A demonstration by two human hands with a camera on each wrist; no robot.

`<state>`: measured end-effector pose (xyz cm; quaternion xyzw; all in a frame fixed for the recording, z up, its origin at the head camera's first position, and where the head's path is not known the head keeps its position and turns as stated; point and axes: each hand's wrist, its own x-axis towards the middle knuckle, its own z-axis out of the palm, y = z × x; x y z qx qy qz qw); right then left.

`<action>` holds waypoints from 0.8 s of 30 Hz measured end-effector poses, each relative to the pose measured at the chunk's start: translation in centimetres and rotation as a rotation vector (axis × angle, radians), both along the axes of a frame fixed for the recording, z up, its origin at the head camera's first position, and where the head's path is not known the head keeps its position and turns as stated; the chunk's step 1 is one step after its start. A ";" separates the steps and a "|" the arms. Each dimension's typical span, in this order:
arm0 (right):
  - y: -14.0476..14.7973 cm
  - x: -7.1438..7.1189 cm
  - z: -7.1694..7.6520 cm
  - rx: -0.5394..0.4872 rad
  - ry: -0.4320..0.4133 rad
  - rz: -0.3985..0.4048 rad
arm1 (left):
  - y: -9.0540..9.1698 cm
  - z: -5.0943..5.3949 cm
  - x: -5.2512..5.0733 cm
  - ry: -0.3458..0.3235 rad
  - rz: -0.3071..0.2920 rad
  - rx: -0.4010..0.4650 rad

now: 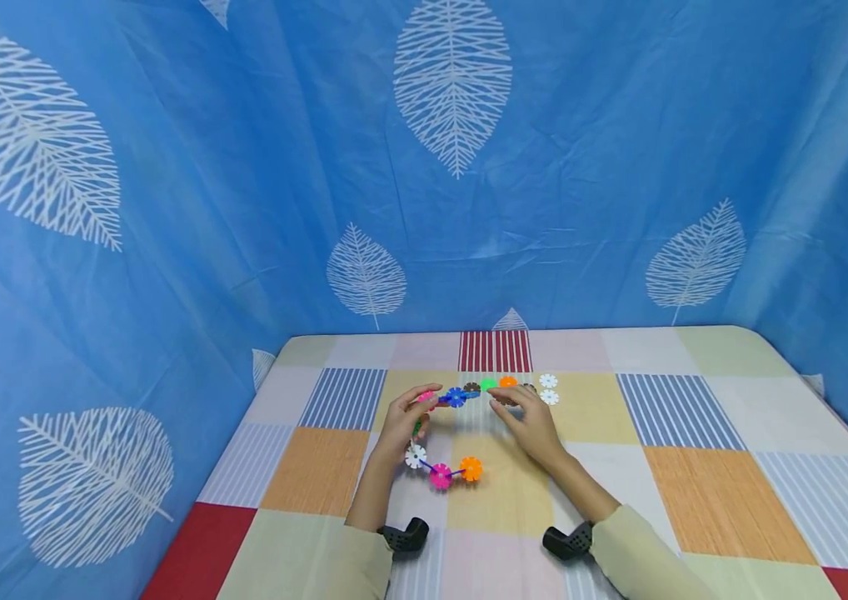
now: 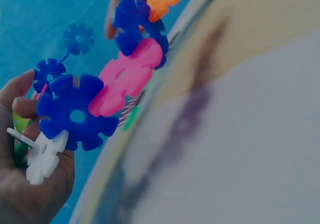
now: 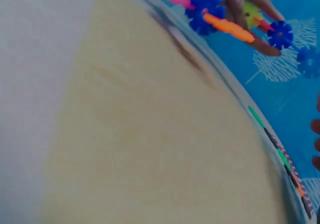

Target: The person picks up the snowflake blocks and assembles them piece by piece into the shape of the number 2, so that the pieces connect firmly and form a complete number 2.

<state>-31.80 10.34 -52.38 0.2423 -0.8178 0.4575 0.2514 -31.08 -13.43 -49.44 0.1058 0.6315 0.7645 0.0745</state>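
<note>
My left hand (image 1: pixel 397 427) grips a chain of slotted plastic flower discs, pinching it near a pink disc (image 1: pixel 427 401). From there a dark blue disc (image 1: pixel 456 397) and a lighter blue disc (image 2: pixel 79 38) reach out toward the right. The other end hangs in a curve with a white disc (image 1: pixel 415 456), a pink disc (image 1: pixel 441 477) and an orange disc (image 1: pixel 471 469). Green and yellow discs are partly hidden by the left fingers. Close to the lighter blue end, my right hand (image 1: pixel 535 427) is raised with fingers loosely bent, holding nothing visible.
Loose discs lie beyond the hands on the patchwork cloth (image 1: pixel 604 475): a brown disc (image 1: pixel 472 387), a green disc (image 1: pixel 489 384), an orange disc (image 1: pixel 508 382) and white discs (image 1: pixel 548 381), among several. A blue leaf-patterned curtain (image 1: pixel 544 208) surrounds the table.
</note>
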 end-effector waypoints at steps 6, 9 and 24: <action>-3.1 -2.4 1.1 0.334 -0.010 -0.160 | -2.3 1.4 -0.2 0.034 0.071 0.031; -4.5 -3.4 1.3 0.499 -0.116 -0.232 | -3.1 2.0 -0.1 0.051 0.093 0.060; -4.6 -5.1 -0.1 0.873 -0.327 -0.241 | -2.6 1.4 -0.1 0.046 0.063 0.105</action>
